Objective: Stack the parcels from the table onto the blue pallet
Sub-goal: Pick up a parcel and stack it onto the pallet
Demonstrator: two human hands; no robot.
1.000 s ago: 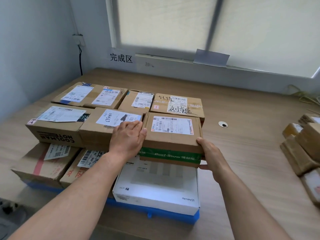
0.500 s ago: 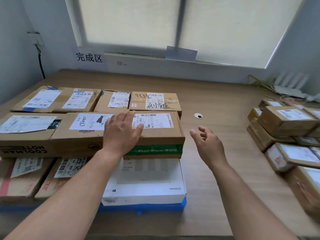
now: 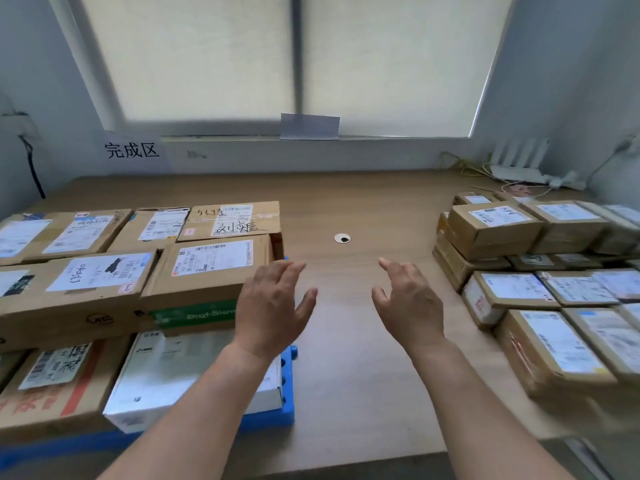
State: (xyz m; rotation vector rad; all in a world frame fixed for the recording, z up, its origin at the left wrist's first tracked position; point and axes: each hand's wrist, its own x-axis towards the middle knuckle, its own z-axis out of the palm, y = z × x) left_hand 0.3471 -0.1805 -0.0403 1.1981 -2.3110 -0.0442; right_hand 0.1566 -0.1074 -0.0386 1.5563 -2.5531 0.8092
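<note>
**Inspector:** Start with the hands.

**Assessor:** The left hand has fingers spread, palm down, holding nothing. It hovers over the right edge of the stack, in front of the box with the green band. I cannot tell whether it touches the cardboard. The right hand is open too, fingers loosely curled, empty, above bare tabletop.

**Inspector:** And outward from there?

**Assessor:** From the left hand's nine o'clock round to seven, the blue pallet carries the stacked parcels. The lower layer shows a white box and a brown carton with red print. The upper layer holds the green-banded box, a labelled box touching its left side, and more behind at eleven o'clock.

**Inspector:** What is outstanding?

**Assessor:** At the right hand's three o'clock, well apart from the pallet, a pile of parcels sits on the tabletop in at least two layers. It runs out of frame, so no full count.

**Inspector:** Your judgement on progress?

**Assessor:** Partly done. The second layer on the pallet looks unfinished, since the front part of the white box is uncovered. A large share remains on the right. With both hands free, fetching the next parcel appears to be the step in hand.
</note>
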